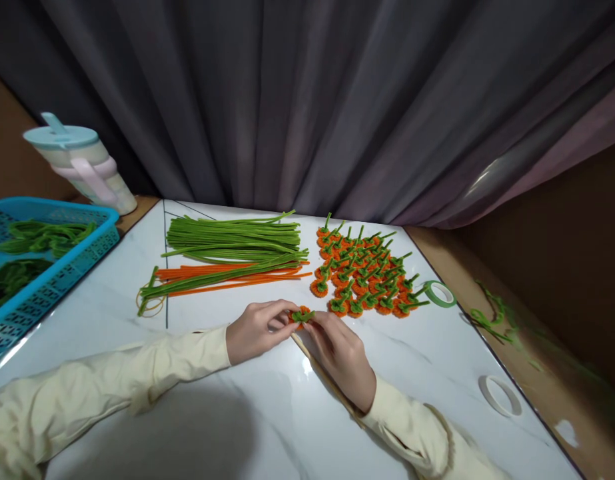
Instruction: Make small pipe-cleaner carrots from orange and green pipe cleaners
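Between my fingertips is a small orange pipe-cleaner persimmon with a green top (302, 316). My left hand (260, 328) pinches it from the left, thumb and forefinger closed on its edge. From the right, my right hand (341, 353) pinches the green part with thumb and forefinger. A thin tan stick or cord (327, 381) runs below the right hand; whether the hand touches it I cannot tell. Just beyond lie rows of finished-looking orange persimmons with green stems (360, 287). Left of them lie a bundle of green pipe cleaners (232, 237) and several orange pipe cleaners (227, 276).
A blue basket (94, 250) with green pieces stands at the left, a lidded tumbler (87, 163) behind it. Green tape (440, 293) and a white ring-shaped roll (500, 396) lie near the right edge. Green scraps (487, 320) lie beyond that edge. A dark curtain (267, 100) hangs behind.
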A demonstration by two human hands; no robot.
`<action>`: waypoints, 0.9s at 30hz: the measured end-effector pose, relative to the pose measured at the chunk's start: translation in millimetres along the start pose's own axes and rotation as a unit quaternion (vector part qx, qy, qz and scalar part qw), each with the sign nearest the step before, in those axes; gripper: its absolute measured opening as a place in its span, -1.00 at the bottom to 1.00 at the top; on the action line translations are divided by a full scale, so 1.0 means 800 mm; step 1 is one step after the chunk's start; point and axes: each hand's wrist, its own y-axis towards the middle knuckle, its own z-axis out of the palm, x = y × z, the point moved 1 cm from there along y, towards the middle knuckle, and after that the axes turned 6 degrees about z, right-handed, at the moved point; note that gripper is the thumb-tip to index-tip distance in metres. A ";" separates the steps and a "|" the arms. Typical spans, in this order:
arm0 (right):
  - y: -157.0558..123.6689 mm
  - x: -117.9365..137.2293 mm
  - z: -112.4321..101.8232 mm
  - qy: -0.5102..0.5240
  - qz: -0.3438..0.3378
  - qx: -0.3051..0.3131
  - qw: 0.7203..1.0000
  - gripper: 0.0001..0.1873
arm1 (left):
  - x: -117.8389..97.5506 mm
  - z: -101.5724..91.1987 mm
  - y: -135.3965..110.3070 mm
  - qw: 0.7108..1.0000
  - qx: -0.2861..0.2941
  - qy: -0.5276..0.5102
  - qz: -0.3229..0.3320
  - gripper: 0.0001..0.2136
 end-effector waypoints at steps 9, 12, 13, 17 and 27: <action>-0.001 0.004 0.001 -0.033 -0.021 0.001 0.999 -0.84 | -0.001 0.001 -0.003 1.000 0.006 -0.010 -0.025 -0.82; 0.000 0.006 0.001 -0.039 -0.036 0.010 0.999 -0.83 | -0.002 0.003 -0.005 0.999 0.007 -0.027 -0.028 -0.84; 0.000 0.006 0.001 -0.043 -0.045 0.012 0.998 -0.83 | -0.002 0.004 -0.005 0.999 0.010 -0.033 -0.031 -0.85; 0.001 0.004 -0.001 -0.019 -0.048 0.013 0.999 -0.85 | -0.003 0.004 -0.003 0.996 0.032 -0.051 -0.064 -0.89; 0.011 -0.003 0.007 0.297 0.280 0.069 0.910 -0.80 | -0.007 -0.006 0.010 0.981 0.103 0.162 0.006 -0.85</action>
